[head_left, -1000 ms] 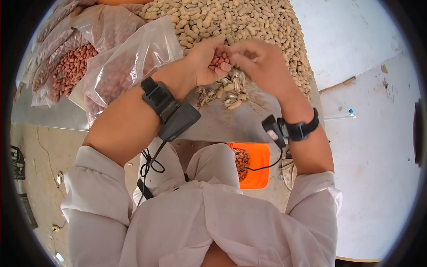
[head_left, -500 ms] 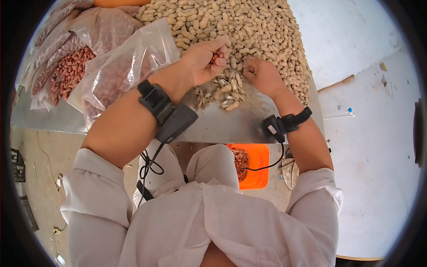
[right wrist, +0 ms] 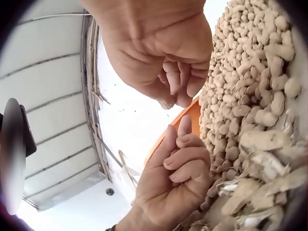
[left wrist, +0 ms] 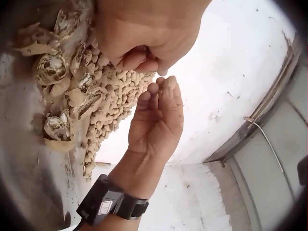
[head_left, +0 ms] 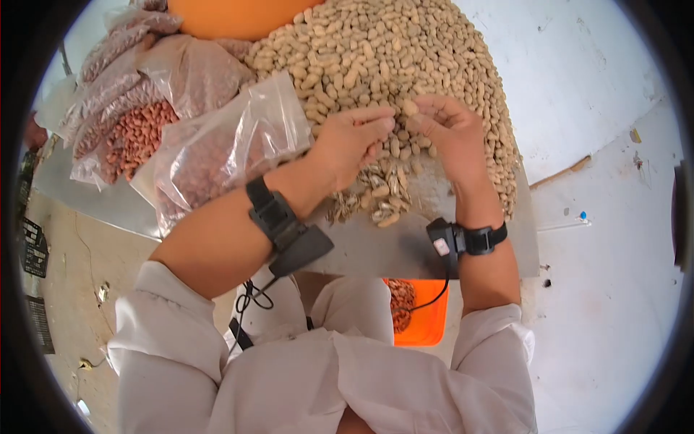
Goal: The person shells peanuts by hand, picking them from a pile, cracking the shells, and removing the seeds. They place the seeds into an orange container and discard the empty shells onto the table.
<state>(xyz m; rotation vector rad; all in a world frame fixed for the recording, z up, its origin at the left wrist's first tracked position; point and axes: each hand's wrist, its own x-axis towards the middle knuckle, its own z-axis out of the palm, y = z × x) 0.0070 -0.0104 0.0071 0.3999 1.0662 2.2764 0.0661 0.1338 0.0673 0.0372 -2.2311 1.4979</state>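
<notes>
My left hand (head_left: 345, 147) has its fingers curled over red peanut kernels, now mostly hidden in the palm; its thumb and forefinger point toward the other hand. Opposite it, my right hand (head_left: 457, 141) pinches an unshelled peanut (head_left: 410, 108) between thumb and fingertips. In the left wrist view that peanut (left wrist: 169, 83) shows at the right fingertips, just below the left hand. Both hands are over the near edge of a large heap of unshelled peanuts (head_left: 376, 54). Broken peanut shells (head_left: 390, 189) lie on the metal tabletop (head_left: 347, 249) below them.
Clear plastic bags (head_left: 278, 108) of red kernels (head_left: 144, 134) are on the left, one showing kernels at its mouth. A large orange container (head_left: 238, 18) stands behind. Under the table edge is an orange bin (head_left: 431, 322) with reddish contents. A white wall (head_left: 607, 289) is on the right.
My right hand has left the left palm, gone to the heap and come back toward the left hand with an unshelled peanut. The left fingers have closed over the kernels. The head view has shifted.
</notes>
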